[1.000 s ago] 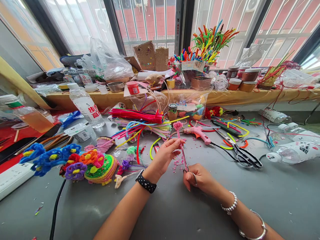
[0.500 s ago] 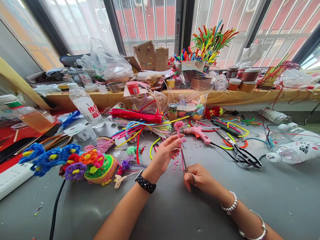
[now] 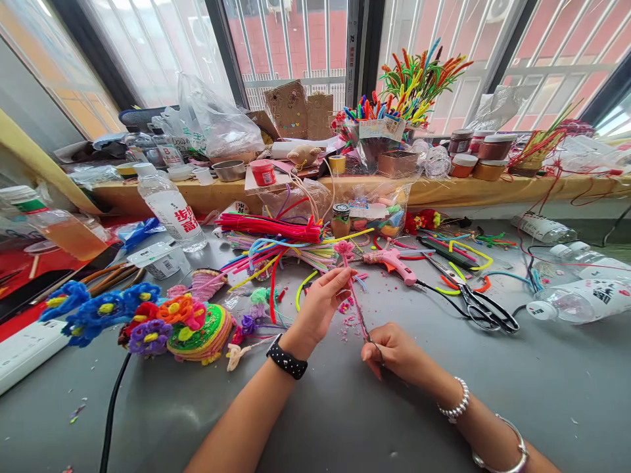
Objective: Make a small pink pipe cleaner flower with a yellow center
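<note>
My left hand point(image 3: 319, 303), wearing a black dotted watch strap, pinches the stem of a pink pipe cleaner flower point(image 3: 344, 249) just under its fluffy head. The stem slants down to the right. Closed around a slim dark pair of scissors point(image 3: 366, 334) is my right hand point(image 3: 396, 355), with a beaded bracelet and a bangle on that arm. The scissors' blades point up along the stem; whether they touch it I cannot tell. Pink fluff clippings point(image 3: 349, 322) lie on the grey table beneath.
A pink glue gun point(image 3: 398, 265) and larger black-handled scissors point(image 3: 486, 310) lie to the right. Bundled pipe cleaners point(image 3: 271, 226) are behind my hands. Finished pipe cleaner flowers point(image 3: 150, 336) sit at left. Plastic bottles point(image 3: 170, 209) stand or lie at both sides.
The flower head has tipped to the left and its stem now slants more. The scissors' blades have tilted left alongside it; both hands stay nearly in place.
</note>
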A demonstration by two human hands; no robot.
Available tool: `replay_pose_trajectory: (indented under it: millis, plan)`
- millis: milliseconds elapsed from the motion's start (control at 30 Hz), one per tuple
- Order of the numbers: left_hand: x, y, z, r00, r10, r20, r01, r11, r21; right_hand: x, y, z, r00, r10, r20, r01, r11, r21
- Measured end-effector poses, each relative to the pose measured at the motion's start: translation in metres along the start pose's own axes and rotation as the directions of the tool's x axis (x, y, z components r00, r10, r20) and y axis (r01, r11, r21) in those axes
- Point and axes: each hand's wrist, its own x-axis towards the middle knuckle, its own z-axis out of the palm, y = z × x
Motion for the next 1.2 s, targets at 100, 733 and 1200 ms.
replay_pose_trajectory:
  millis: [100,733,1200]
  plan:
    - [-0.001,0.001,0.000,1.000,-0.002,-0.007,0.002,1.000,-0.018,0.000,0.000,-0.001,0.999,-0.018,0.051,0.017,0.999,0.036]
    - [-0.004,-0.002,0.005,0.989,-0.101,0.112,0.088,0.990,0.114,-0.003,-0.010,-0.003,0.985,-0.091,0.144,0.099,0.994,-0.051]
    - [-0.004,-0.003,0.005,0.991,-0.086,0.102,0.073,0.990,0.122,-0.002,-0.009,0.000,0.991,-0.127,0.047,0.121,0.987,0.106]
